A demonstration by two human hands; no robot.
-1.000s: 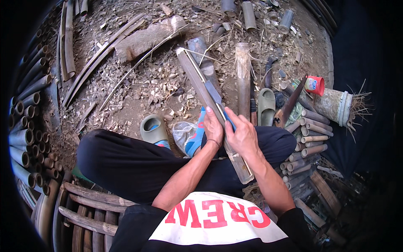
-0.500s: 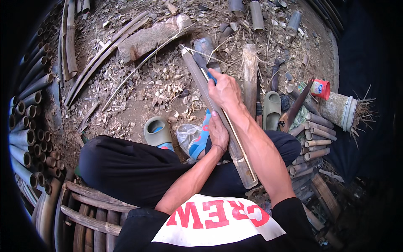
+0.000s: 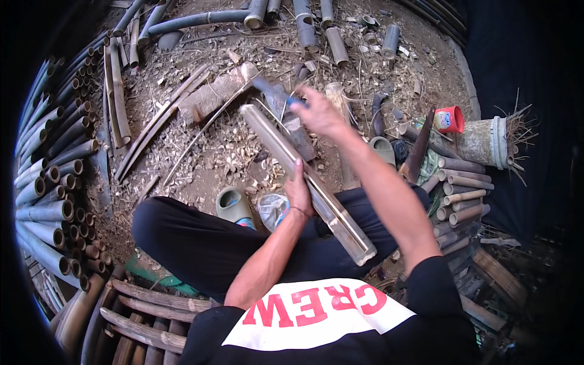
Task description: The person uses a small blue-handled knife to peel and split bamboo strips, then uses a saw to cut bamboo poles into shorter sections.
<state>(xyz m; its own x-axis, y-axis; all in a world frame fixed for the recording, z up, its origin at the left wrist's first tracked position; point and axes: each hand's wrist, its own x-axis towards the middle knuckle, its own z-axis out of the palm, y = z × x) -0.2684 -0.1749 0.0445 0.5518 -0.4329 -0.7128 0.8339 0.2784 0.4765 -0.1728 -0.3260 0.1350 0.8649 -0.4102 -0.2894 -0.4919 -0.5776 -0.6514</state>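
Observation:
A long split piece of bamboo (image 3: 272, 139) slants across my lap, its far end over the chip-strewn ground. My left hand (image 3: 298, 193) is closed around the middle of it, thumb along its upper face. Off to the right of the bamboo's far end, my right hand (image 3: 321, 114) grips a knife (image 3: 264, 87) with a blue handle. The knife and fingers are smeared by motion, and the blade is apart from the bamboo. Beyond my left hand lies a wooden block (image 3: 298, 137), near a clog (image 3: 233, 205) on my foot.
Stacked bamboo tubes (image 3: 52, 211) line the left side. At the right are a handsaw (image 3: 420, 149), short bamboo pieces (image 3: 465, 182), a red container (image 3: 449, 120) and a tipped bucket (image 3: 483, 143). A log (image 3: 213, 97) lies ahead among wood chips.
My right hand with the knife has lifted off the bamboo. The view has tilted up, showing more bamboo at the far side. My left hand keeps its hold.

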